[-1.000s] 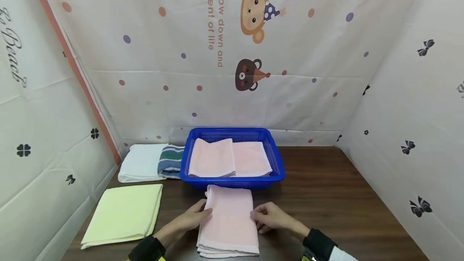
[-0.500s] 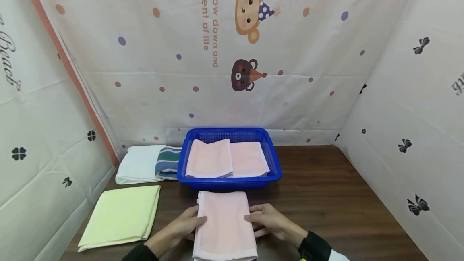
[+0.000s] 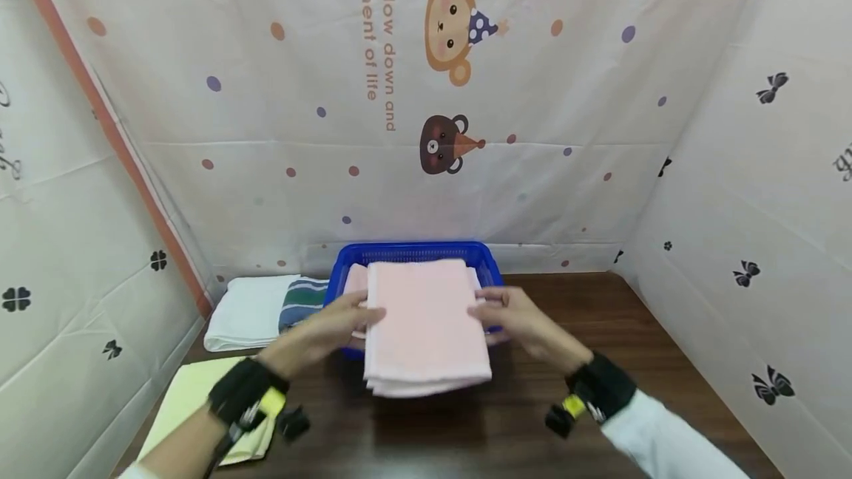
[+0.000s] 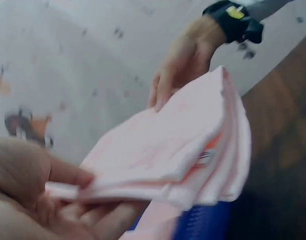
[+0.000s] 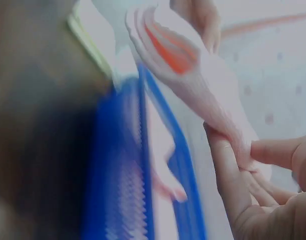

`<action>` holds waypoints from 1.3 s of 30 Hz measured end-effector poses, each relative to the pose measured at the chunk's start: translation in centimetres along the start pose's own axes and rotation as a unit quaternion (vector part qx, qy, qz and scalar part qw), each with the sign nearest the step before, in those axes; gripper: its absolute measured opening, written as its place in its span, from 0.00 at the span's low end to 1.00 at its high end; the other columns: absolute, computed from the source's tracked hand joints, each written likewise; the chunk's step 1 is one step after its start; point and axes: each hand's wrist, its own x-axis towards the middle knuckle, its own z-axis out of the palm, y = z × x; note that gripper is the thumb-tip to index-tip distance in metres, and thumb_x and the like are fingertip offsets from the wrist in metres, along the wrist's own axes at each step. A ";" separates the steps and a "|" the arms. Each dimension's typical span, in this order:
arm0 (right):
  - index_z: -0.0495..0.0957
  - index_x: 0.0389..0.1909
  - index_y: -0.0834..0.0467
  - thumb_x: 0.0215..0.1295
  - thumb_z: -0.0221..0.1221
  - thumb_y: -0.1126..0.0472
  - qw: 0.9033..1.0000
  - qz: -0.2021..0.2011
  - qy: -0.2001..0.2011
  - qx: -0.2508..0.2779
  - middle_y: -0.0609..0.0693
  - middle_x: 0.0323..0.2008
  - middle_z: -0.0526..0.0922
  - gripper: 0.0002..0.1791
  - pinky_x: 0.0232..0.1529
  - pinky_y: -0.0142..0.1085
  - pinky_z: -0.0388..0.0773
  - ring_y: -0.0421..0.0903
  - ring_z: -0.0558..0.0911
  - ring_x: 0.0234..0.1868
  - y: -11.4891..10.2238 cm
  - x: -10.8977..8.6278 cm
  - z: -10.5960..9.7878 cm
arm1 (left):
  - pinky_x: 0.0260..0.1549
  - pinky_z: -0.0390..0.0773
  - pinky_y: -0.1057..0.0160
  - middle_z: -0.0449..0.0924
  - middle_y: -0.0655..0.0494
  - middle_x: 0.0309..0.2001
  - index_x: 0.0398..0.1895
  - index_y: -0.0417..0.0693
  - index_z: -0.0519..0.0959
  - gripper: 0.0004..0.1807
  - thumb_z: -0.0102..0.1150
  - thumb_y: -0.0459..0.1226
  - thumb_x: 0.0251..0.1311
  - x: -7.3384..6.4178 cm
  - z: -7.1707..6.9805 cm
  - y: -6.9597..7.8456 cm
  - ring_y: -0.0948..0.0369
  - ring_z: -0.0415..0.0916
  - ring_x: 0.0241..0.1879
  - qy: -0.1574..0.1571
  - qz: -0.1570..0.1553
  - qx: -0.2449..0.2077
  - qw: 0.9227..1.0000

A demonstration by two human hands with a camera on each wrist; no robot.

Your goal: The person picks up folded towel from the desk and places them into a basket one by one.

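Observation:
A folded pink towel [image 3: 429, 324] with white edges is held up between both hands, over the front of the blue basket [image 3: 413, 248]. My left hand [image 3: 336, 320] pinches its left edge, thumb on top and fingers beneath. On the opposite edge my right hand [image 3: 515, 320] grips the same way. The left wrist view shows several layers in the towel [image 4: 158, 135] and a small tag inside the fold. More pink cloth [image 5: 160, 150] lies in the basket, mostly hidden from the head view by the held towel.
Left of the basket lie a folded white towel [image 3: 249, 309] and a striped blue, green and white towel [image 3: 305, 300]. A folded yellow-green towel [image 3: 189, 390] rests at the front left, partly behind my left forearm. Printed cloth walls surround the brown table [image 3: 599, 361].
Both hands have lifted the folded pink towel off the table and carried it forward, from in front of the basket to over it.

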 end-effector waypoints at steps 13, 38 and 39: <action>0.79 0.44 0.76 0.67 0.60 0.72 0.960 0.055 0.112 -0.249 0.59 0.30 0.82 0.10 0.38 0.47 0.89 0.48 0.82 0.29 -0.8 10.9 -3.4 | 0.62 0.80 0.55 0.68 0.40 0.66 0.79 0.33 0.51 0.38 0.58 0.29 0.71 15.4 -3.0 1.0 0.55 0.76 0.52 0.043 -0.131 0.007 0.990; 0.84 0.34 0.70 0.66 0.56 0.65 0.888 0.038 0.110 -0.446 0.61 0.25 0.88 0.12 0.19 0.35 0.83 0.50 0.87 0.20 -1.5 9.9 -4.2 | 0.56 0.84 0.51 0.83 0.33 0.55 0.64 0.29 0.72 0.24 0.54 0.38 0.74 12.0 -5.4 2.0 0.49 0.86 0.47 0.047 -0.127 0.176 0.975; 0.84 0.35 0.69 0.68 0.56 0.64 0.885 0.032 0.119 -0.449 0.60 0.25 0.88 0.12 0.19 0.34 0.82 0.49 0.87 0.20 -1.7 9.5 -4.7 | 0.56 0.84 0.52 0.83 0.32 0.55 0.64 0.27 0.71 0.24 0.53 0.37 0.74 11.2 -6.3 2.2 0.50 0.87 0.45 0.065 -0.108 0.171 0.977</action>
